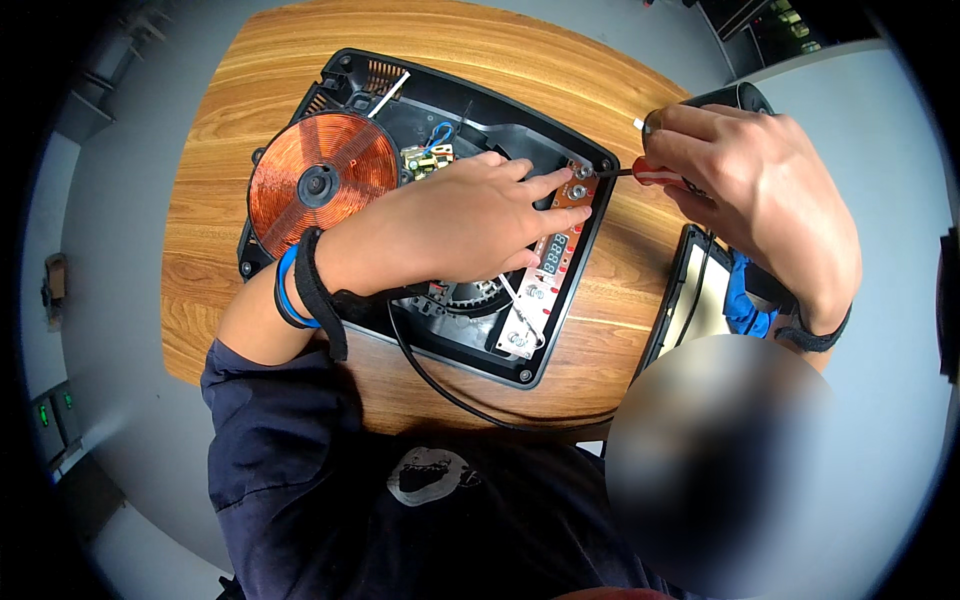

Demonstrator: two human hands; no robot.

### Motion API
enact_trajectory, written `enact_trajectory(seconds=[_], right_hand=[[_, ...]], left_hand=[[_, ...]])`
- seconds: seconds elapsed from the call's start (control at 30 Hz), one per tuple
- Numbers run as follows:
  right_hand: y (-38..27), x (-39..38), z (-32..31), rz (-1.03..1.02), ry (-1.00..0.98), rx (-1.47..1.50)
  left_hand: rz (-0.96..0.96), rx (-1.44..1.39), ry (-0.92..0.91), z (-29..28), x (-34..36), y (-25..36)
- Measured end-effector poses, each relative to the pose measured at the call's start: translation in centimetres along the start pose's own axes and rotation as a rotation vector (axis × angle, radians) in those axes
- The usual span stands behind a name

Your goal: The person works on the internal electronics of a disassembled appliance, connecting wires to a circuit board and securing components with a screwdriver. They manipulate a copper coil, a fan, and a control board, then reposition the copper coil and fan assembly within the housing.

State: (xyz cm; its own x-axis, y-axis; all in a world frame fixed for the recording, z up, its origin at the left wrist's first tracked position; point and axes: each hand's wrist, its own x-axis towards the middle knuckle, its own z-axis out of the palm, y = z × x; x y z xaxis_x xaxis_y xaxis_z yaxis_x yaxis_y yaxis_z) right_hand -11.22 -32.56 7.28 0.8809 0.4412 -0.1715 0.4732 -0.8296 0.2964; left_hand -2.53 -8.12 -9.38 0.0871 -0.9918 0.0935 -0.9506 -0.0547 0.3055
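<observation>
The narrow control board (548, 262) lies along the right edge of the opened black cooker housing (420, 210), directly under the left hand's (455, 225) fingers (560, 185), which spread flat and press it down beside two silver knobs. The right hand (760, 190) closes around a red-handled screwdriver (655, 172), its tip meeting the board's far end just past those fingers. The step in hand looks like working a screw at that corner; next calls for a steady, square tip. Behind the left wrist sits the copper coil (322, 180), all on the wooden counter (240, 120).
</observation>
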Motion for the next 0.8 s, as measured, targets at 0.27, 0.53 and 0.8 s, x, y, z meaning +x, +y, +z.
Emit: enact_trajectory(seconds=[0.27,0.53,0.8], right_hand=[[0.57,-0.51,0.19,0.014,-0.004,0.055],[0.54,-0.49,0.43,0.016,0.050,0.119],[1.06,-0.87,-0.14,0.061,0.042,0.106]], left_hand=[[0.006,-0.011,-0.008,0.04,0.13,-0.14],[-0.006,-0.007,-0.020,0.06,0.10,-0.08],[-0.013,-0.030,-0.031,0.22,0.07,-0.18]])
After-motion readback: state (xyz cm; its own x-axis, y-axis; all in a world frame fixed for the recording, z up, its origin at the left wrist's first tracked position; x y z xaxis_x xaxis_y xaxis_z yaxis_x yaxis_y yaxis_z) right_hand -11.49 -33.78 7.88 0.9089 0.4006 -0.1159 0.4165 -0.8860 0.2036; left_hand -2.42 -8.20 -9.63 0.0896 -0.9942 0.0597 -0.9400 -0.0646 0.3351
